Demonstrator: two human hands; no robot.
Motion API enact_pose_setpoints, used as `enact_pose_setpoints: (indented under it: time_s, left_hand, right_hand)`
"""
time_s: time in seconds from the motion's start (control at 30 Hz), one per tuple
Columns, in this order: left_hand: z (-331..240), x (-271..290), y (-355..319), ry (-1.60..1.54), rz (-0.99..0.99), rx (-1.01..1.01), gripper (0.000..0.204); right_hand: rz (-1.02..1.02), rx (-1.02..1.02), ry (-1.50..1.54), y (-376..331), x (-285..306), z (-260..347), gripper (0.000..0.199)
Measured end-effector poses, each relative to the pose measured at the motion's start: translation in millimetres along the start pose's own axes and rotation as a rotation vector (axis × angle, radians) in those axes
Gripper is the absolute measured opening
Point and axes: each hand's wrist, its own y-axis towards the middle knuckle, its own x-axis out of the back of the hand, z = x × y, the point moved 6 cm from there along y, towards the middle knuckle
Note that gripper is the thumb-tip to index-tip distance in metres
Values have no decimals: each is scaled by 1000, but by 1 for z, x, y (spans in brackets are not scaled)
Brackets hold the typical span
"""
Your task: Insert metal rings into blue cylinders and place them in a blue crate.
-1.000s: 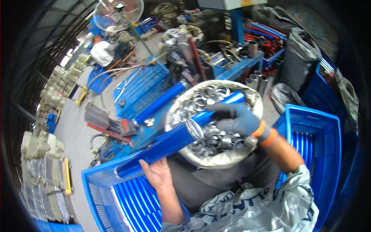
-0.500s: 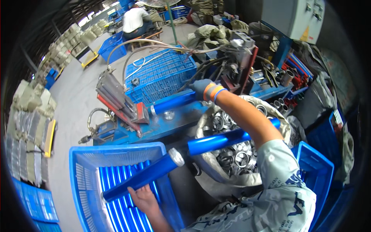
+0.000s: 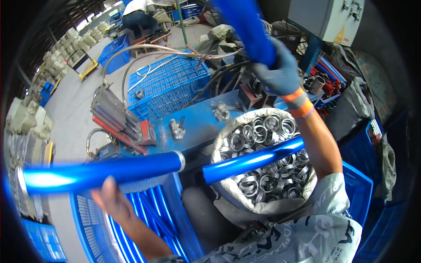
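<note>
My bare left hand (image 3: pixel 115 202) grips a long shiny blue tube (image 3: pixel 105 172) with a silver ring on each end. The tube lies nearly level above a blue crate, smeared by motion; some of my fingers are hidden. My right hand (image 3: pixel 278 70), in a grey glove with an orange cuff, is closed around another blue tube (image 3: pixel 245 28). That tube is raised and blurred, its far end past the top edge. A third blue tube (image 3: pixel 252 160) rests across an open white sack (image 3: pixel 219 147) full of silver metal rings (image 3: pixel 267 182).
The blue crate (image 3: pixel 79 215) at lower left holds several blue tubes. Beyond the sack stands a blue workbench (image 3: pixel 197 125) with a clamp-like machine (image 3: pixel 118 116), hoses and metal fittings. A grey cabinet (image 3: pixel 324 19) is at far right. A person (image 3: pixel 138 17) works in the background.
My left hand has swung its tube left and up, and the ring end has drawn back left. My right hand has lifted a tube off the bench, up and to the right.
</note>
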Motion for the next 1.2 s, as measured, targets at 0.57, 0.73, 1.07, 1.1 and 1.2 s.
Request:
enact_pose_setpoints:
  time_s: [0.57,0.73,1.07,1.1,1.2]
  left_hand:
    - [326,-304,37,1508,1185,-193,36]
    - [352,-286,40,1562,1166,-111,37]
    - [361,-277,39,1506,1061,-88,49]
    - [353,-276,40,1484,1038,-105,35]
    - [340,-261,47,1529,1024,-84,38]
  right_hand:
    - [-424,-455,-58,-272,375,46,71]
    - [-440,-636,-128,-319,395,33,83]
    - [-536,-695,-233,-358,414,25,49]
    - [-535,-739,-268,-371,434,25,48]
    - [-592,-748,-321,-403,489,51,47]
